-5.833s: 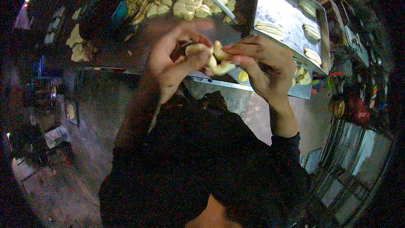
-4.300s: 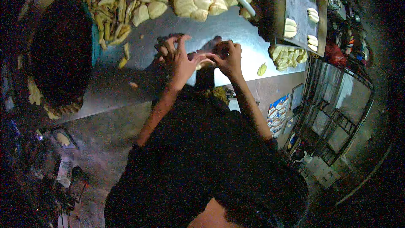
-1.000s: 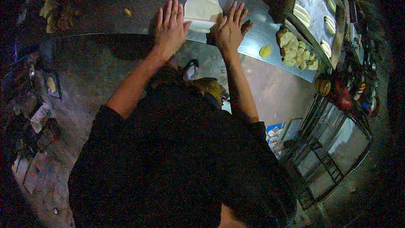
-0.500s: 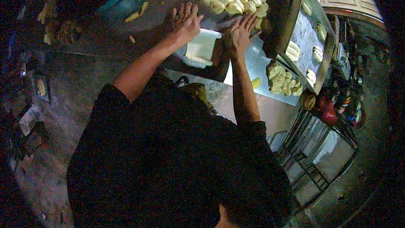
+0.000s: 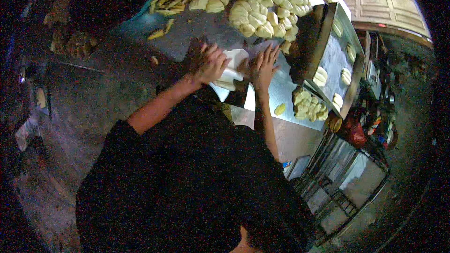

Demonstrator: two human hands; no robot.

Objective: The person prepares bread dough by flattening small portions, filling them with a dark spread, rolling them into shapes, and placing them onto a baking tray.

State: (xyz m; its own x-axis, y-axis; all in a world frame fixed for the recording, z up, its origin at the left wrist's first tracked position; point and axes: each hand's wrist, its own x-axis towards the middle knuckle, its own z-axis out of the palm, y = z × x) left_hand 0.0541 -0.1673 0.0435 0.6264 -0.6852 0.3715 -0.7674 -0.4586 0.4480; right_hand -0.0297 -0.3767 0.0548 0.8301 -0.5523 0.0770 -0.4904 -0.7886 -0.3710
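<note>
Flat pale sheet of dough [image 5: 231, 68] lies near the front edge of the grey metal worktable [image 5: 187, 37]. Left hand [image 5: 211, 63] presses its left side, fingers curled; right hand [image 5: 263, 65] flat, fingers spread, on its right edge. Beyond: heap of shaped pale dough pieces [image 5: 269, 2]. Right: dark metal tray [image 5: 335, 58] holding spaced dough rolls.

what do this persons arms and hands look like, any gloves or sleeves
Both hands are bare, with no gloves: the left hand and the right hand. The forearms are uncovered too. A black top with short sleeves covers the upper arms. No rings or watch can be made out.
</note>
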